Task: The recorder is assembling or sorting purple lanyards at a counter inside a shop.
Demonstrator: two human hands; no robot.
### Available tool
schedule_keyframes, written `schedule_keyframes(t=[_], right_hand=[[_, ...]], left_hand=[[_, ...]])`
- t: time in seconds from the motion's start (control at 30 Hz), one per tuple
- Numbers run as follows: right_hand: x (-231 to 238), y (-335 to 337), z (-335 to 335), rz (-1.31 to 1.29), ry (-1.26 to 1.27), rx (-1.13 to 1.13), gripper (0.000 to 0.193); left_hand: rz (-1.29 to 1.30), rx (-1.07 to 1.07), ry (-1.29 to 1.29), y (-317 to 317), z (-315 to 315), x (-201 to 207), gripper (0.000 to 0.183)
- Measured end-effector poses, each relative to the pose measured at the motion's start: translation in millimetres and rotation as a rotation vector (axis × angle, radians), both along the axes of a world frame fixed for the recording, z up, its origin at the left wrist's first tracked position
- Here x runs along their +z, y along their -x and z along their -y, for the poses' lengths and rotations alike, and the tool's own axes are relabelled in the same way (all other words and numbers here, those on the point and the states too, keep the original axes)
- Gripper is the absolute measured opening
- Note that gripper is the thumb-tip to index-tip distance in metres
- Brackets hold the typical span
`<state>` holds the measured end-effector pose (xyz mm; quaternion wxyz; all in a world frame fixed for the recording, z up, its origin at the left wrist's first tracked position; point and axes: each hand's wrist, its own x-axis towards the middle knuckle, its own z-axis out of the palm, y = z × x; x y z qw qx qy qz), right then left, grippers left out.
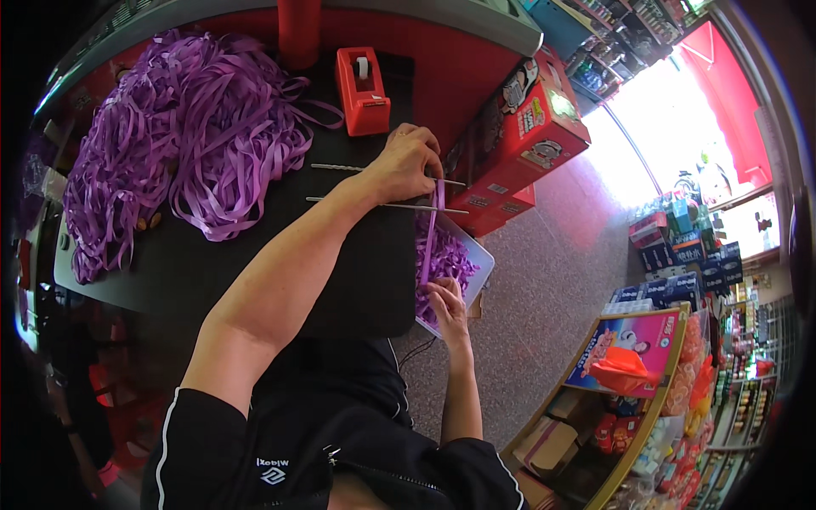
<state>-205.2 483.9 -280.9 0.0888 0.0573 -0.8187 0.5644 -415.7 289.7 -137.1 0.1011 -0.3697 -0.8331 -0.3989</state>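
Observation:
My left hand (404, 166) reaches across the black table to its right edge, fingers closed in a pinch at the far end of a purple ribbon strip (429, 242). Lower down, my right hand (450, 310) pinches the strip's near end, so it runs taut between both hands. Two thin metal rods, a far rod (331, 167) and a near rod (446, 209), jut past the table edge, and the strip crosses them. Exactly how it passes the far rod is hidden by my fingers. Below hangs or stands a pale bin (486, 270) full of short purple ribbon pieces (450, 255).
A large heap of purple ribbon (238, 127) covers the table's left part. A red tape dispenser (367, 115) stands beyond my left hand. Red cartons (518, 127) are stacked right of the table. A shelf unit (586, 425) with goods stands at lower right on the speckled floor (544, 255).

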Motion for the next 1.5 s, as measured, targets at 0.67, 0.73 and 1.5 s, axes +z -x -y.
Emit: schedule_keyframes(t=[0.67, 0.73, 1.5], right_hand=[[167.9, 24.0, 27.0, -0.302, 0.198, 0.061, 0.020], [175.6, 48.8, 24.6, -0.343, 0.206, 0.111, 0.023], [89.0, 219.3, -10.2, 0.220, 0.315, 0.259, 0.022]], left_hand=[[0.004, 0.006, -0.062, 3.4, -3.3, -7.4, 0.018], [-0.013, 0.012, -0.074, 4.7, -6.7, -10.0, 0.018], [0.003, 0.081, -0.068, 2.6, -5.2, -6.4, 0.016]])
